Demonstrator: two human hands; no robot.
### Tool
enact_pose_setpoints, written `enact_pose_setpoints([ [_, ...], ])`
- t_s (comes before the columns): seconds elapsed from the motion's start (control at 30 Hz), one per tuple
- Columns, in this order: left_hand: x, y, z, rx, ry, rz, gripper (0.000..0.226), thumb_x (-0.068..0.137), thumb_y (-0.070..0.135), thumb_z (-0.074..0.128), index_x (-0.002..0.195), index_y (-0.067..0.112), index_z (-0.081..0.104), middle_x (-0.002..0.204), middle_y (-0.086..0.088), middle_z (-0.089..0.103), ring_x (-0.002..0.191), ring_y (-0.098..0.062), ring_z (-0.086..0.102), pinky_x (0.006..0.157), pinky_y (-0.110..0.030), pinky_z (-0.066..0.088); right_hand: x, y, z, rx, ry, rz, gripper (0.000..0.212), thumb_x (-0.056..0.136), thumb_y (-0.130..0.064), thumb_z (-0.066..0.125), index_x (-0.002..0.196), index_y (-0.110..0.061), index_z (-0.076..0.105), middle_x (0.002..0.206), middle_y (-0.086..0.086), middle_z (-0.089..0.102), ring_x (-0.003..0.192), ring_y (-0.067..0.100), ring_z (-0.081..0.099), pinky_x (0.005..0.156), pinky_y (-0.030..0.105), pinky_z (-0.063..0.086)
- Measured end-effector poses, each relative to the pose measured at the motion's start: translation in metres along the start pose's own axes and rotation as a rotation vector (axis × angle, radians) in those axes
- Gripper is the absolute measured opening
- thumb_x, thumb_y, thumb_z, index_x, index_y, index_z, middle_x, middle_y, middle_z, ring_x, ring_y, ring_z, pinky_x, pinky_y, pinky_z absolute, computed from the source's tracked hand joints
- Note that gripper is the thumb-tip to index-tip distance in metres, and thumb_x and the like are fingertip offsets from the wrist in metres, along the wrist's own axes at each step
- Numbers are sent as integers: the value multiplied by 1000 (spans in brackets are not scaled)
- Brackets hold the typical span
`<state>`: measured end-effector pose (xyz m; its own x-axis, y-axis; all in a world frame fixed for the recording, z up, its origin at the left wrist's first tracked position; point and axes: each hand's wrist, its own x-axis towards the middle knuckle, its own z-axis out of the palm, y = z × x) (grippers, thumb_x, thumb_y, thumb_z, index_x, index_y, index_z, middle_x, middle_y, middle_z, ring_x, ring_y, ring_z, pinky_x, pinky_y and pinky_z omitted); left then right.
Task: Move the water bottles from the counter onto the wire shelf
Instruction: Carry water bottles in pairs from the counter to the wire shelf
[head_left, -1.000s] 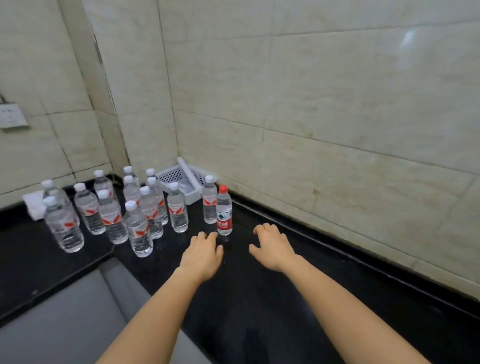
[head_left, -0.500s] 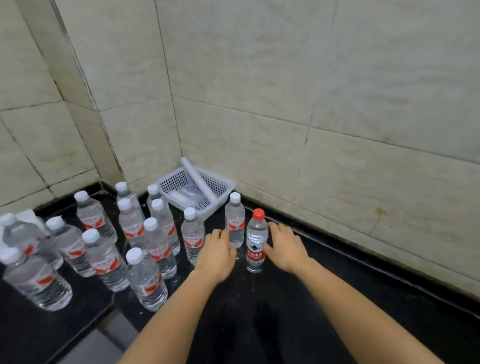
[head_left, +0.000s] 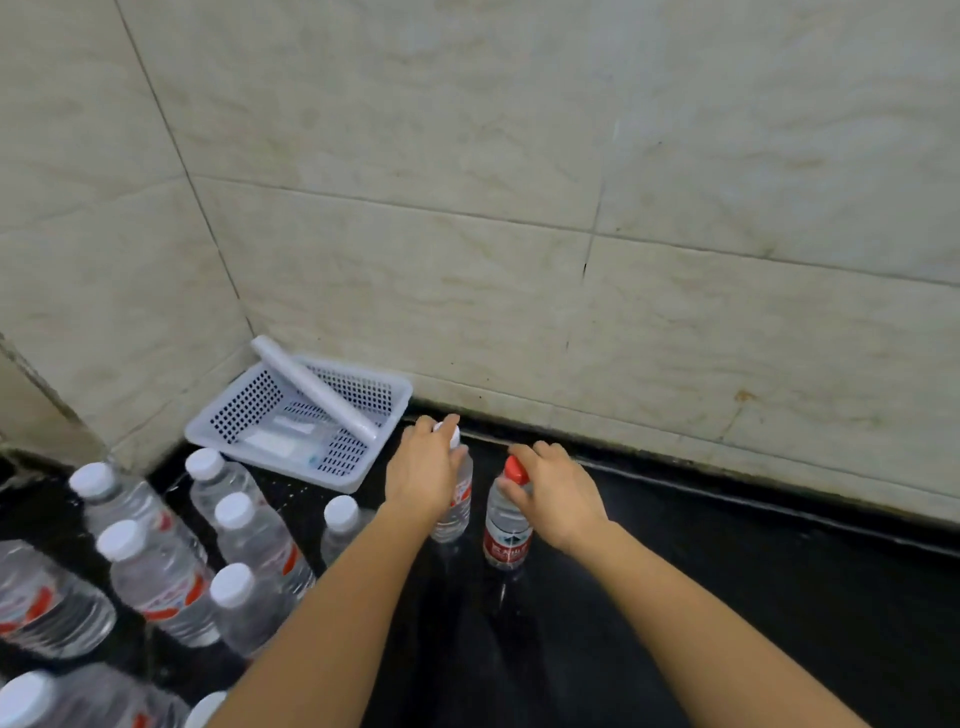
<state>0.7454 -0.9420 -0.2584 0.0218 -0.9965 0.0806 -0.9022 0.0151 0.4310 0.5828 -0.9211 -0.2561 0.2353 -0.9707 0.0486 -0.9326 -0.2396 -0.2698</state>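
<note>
Half a second ago your hands flanked the bottles; now your left hand (head_left: 426, 470) grasps the white-capped bottle (head_left: 457, 506); your right hand (head_left: 556, 493) clenches the red-capped bottle (head_left: 506, 525); both stand on the desk (head_left: 727, 597).

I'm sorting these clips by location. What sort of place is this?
Likely a kitchen or utility corner: a black counter meets beige tiled walls, with a white plastic basket tucked in the corner beside many water bottles.

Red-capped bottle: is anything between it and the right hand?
Nothing visible. The right hand is already closed around the neck of the red-capped bottle from its right. The left hand grips the white-capped bottle beside it. The wire shelf is out of view.
</note>
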Motion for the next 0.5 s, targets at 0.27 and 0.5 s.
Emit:
enact_pose_setpoints([
  [0.27,-5,10,-5,155,-35,151,29,90,28,55,115,12,58,108,-13,60,102,-28,56,81,-36,47,-23,0,-4,249,36,175,21,87,-30,62,100,-12,61,103,7,63,100,26,56,79,34,44],
  [0.5,-44,70,-14,169,-42,340,23,89,31,56,104,14,60,96,-11,63,94,-30,58,67,-34,41,-63,46,-73,363,63,271,15,79,-29,70,85,-17,64,86,4,68,82,23,62,69,34,47],
])
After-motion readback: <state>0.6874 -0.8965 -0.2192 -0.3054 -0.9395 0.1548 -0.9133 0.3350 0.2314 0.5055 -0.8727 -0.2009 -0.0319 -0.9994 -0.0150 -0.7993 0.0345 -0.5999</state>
